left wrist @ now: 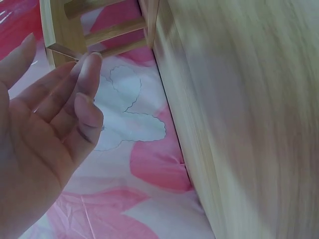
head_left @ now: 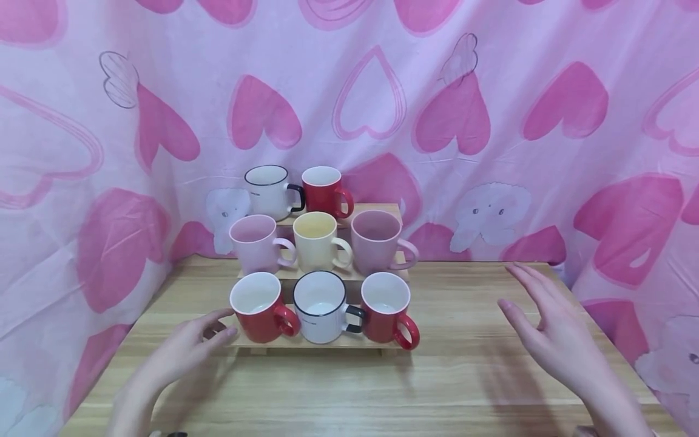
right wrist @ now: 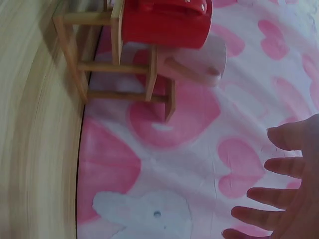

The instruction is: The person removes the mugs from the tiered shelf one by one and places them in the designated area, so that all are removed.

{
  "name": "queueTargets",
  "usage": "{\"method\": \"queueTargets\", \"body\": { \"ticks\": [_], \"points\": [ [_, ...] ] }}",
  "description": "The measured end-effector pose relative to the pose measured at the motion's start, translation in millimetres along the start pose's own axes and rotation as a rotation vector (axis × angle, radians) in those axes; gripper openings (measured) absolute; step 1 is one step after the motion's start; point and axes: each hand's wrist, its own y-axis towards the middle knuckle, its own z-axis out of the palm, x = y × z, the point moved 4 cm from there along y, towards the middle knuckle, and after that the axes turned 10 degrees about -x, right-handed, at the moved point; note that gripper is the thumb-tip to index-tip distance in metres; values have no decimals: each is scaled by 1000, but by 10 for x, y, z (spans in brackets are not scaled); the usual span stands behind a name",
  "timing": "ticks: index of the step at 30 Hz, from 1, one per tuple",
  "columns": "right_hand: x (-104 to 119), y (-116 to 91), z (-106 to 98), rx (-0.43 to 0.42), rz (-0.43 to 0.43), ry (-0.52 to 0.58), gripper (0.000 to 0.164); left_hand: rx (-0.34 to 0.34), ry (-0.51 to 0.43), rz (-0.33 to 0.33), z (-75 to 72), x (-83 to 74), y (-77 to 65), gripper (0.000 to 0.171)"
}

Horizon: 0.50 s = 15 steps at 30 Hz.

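Nearest the camera, the left hand (head_left: pixel 182 352) lies low over the wooden table (head_left: pixel 464 376), fingers loosely extended and holding nothing, its fingertips just beside the base of the front left red mug (head_left: pixel 258 306). Whether they actually touch the mug, the head view doesn't settle. The left wrist view shows the same hand (left wrist: pixel 45 129) with a relaxed, open palm and nothing in it.

Over on the other side, the right hand (head_left: pixel 551 331) hovers above the table with straight, spread fingers, palm turned inward, well apart from the mugs. In the right wrist view its fingers (right wrist: pixel 279 169) fan out wide against the pink cloth, empty.

That red mug by the left fingertips is glossy red outside, white inside, standing upright with its handle turned away from the left hand, toward the right one. It sits at the left end of the lowest step of a small wooden stand (head_left: pixel 322 343).

Next along that step, toward the right hand, stands a white mug (head_left: pixel 322 314) with a dark rim and black handle, then another red mug (head_left: pixel 389 309).

One step up and farther from the hands: a pale pink mug (head_left: pixel 255 244), a cream mug (head_left: pixel 318 241) and a mauve mug (head_left: pixel 379 241).

On the top step at the back stand a white mug with a black handle (head_left: pixel 270 191) and a red mug (head_left: pixel 324 191).

Behind everything hangs a pink heart-patterned cloth (head_left: pixel 491 121).
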Motion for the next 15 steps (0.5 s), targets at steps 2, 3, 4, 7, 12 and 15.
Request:
{"method": "queueTargets", "body": {
  "ticks": [2,3,4,7,12,15],
  "points": [
    [57,31,24,9,10,18,62,9,-15,1,4,-6,28,55],
    [81,45,38,15,16,26,61,13,-21,-1,7,-7,40,55],
    [103,58,49,18,22,30,59,15,-27,-2,9,-10,50,55],
    [165,96,90,47,64,63,55,31,-43,-4,14,-8,66,55],
    [316,239,127,129,113,166,51,63,-83,-31,16,10,38,56],
    [433,360,122,148,102,221,49,77,-114,-41,7,15,38,55]
  ]
}}
